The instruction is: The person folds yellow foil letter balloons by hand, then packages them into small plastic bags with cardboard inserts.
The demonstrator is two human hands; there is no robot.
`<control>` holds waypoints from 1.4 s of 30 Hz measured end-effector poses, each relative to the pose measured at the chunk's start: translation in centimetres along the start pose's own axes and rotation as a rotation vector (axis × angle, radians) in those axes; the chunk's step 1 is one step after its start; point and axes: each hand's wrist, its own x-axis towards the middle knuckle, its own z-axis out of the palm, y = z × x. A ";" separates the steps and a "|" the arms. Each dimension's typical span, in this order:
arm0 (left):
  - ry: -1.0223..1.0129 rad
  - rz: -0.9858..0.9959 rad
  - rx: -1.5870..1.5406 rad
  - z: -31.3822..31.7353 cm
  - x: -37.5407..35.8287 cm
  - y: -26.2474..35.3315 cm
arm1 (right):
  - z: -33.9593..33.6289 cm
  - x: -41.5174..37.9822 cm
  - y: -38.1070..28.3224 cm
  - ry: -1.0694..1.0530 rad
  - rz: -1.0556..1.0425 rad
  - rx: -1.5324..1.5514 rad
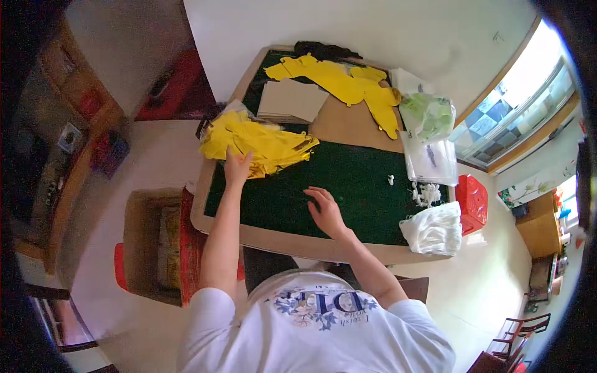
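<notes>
Yellow pieces (pixel 267 146) lie in a messy heap by the left edge of the table (pixel 280 239), partly on the green mat (pixel 280 199). The left hand (pixel 237 169) is at the heap's near side, fingers against it; whether they pinch a piece, I cannot tell. The right hand (pixel 328 214) is open above the mat near the front edge, holding nothing visible. The heap looks slippery and tangled, so a quick tug could drag several pieces out together, or send some over the left edge towards the carton (pixel 140 242). Near the front right corner, the white bundle (pixel 433 230) sits by the edge; a sweeping right forearm might knock it off.
</notes>
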 end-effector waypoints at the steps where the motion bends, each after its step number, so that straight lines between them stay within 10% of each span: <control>1: 0.002 0.002 -0.002 -0.1 0.9 -0.5 | 0.5 0.1 0.1 -0.026 -0.016 0.024; 7: -0.300 -0.199 0.165 -0.1 3.0 -1.7 | 2.0 -1.4 0.3 -0.090 0.054 0.114; 11: -0.139 -0.098 0.122 0.5 0.7 -1.2 | 2.1 -2.0 0.0 -0.095 0.058 0.105; 19: -0.316 0.168 -0.767 1.6 -9.2 2.4 | 1.7 -2.3 0.5 -0.108 0.269 0.307; 23: -0.406 0.514 0.035 2.4 -14.4 1.8 | 1.5 -2.7 2.3 -0.110 0.442 0.529; 25: -0.383 0.693 0.147 3.3 -16.8 2.3 | 0.0 -2.3 0.9 -0.162 0.452 0.503; 27: -0.410 0.672 0.112 3.6 -18.3 1.6 | -2.6 -1.7 -3.0 0.101 1.095 1.221; 30: -0.354 0.583 0.065 4.2 -18.3 0.9 | -3.9 -3.4 -0.3 0.117 1.017 1.390; 36: 0.056 0.630 0.241 4.8 -13.6 3.7 | -3.6 -5.3 4.1 0.079 0.806 0.810; 42: -0.576 0.619 0.255 8.1 -14.9 3.7 | -2.7 -5.5 5.8 -0.006 0.749 0.452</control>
